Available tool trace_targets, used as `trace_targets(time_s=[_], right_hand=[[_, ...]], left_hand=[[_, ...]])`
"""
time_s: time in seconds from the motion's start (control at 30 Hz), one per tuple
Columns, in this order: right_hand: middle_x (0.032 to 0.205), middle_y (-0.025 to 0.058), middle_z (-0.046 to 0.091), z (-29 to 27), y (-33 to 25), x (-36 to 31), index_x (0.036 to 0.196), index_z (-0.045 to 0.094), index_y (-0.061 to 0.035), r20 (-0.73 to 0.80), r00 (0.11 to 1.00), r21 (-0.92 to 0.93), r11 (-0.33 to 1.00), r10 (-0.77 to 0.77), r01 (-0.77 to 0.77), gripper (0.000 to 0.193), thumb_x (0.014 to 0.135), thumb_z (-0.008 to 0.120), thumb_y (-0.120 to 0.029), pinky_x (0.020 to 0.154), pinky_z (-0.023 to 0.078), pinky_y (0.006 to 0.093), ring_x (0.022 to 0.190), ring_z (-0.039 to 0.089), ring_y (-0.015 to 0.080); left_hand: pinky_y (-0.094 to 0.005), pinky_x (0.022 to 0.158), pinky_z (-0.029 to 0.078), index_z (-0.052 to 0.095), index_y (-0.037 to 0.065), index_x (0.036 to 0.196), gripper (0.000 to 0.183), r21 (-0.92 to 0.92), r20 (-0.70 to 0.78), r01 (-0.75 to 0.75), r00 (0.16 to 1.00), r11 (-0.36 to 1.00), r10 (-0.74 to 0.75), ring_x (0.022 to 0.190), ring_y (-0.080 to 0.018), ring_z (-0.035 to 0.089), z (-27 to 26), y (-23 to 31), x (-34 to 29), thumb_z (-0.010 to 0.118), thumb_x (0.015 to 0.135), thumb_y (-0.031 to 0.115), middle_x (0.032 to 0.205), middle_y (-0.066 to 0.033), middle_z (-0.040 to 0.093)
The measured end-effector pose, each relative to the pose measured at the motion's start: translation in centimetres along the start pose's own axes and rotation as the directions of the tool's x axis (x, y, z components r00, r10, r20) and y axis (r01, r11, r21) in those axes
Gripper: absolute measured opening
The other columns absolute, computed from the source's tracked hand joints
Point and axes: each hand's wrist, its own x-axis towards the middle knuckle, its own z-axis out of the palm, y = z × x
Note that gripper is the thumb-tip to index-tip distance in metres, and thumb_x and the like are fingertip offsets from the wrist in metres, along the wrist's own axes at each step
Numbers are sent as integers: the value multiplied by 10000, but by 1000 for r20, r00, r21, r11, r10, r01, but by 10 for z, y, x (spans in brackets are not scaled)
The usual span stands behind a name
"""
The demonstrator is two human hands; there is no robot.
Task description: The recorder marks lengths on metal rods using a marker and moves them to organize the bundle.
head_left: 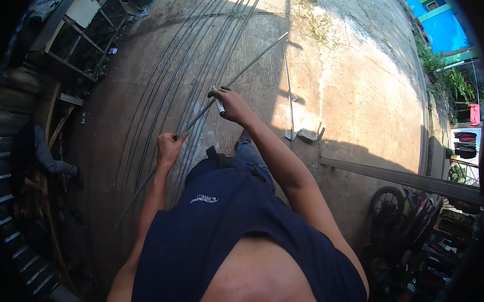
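A long thin metal rod runs slantwise before me, from the far right down to the lower left. My left hand is closed around its nearer part, thumb laid along it. Farther up, my right hand is closed on a short silvery cylindrical tool, held across the rod and touching or nearly touching it. The tool's exact kind is hard to make out, as my fingers cover part of it. Beneath the rod, several long thin bars lie side by side on the concrete floor.
Broken concrete pieces lie right of my feet. A dark beam crosses at the right, with a parked motorbike or bicycle wheel below it. A wooden frame stands at the left, and a person's leg shows at the left edge.
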Motion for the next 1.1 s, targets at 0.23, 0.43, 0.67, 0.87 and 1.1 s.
trace_targets(time_s=[0.23,0.43,0.67,0.87,1.1], right_hand=[[1007,132,679,-49,182,82,1083,674,-126,335,939,-175,985,72,-13,267,827,611,-82,853,523,442,1026,644,343],[915,117,655,-129,301,157,1011,677,-136,302,951,-90,991,-68,100,177,868,575,-112,789,536,438,992,650,317],[962,102,659,-207,465,277,1068,703,-179,211,977,-157,988,28,6,234,894,560,-114,858,535,422,1031,649,289],[991,108,661,-302,603,371,1115,708,-210,248,956,-232,968,155,-97,276,911,544,-123,875,533,433,1028,661,296],[980,118,688,-373,753,475,1137,702,-190,305,942,-207,975,141,-79,279,918,543,-123,861,542,454,1022,670,319]], left_hand=[[-474,516,397,558,-103,593,536,-12,-3,93,996,996,-93,501,-418,536,102,88,130,831,786,317,587,-280,529],[-473,513,391,566,-102,608,534,-26,-31,161,986,987,-162,490,-386,522,150,158,254,836,781,325,571,-268,512],[-404,487,378,605,-108,649,496,-8,36,173,984,985,-173,462,-207,455,230,202,459,831,802,305,530,-195,507],[-422,495,369,586,-105,648,524,-45,104,69,993,997,-64,468,-196,428,274,289,650,792,841,337,546,-212,493],[-431,492,363,568,-93,608,523,-6,145,123,982,992,-121,456,-206,392,335,352,822,777,848,322,511,-195,452]])
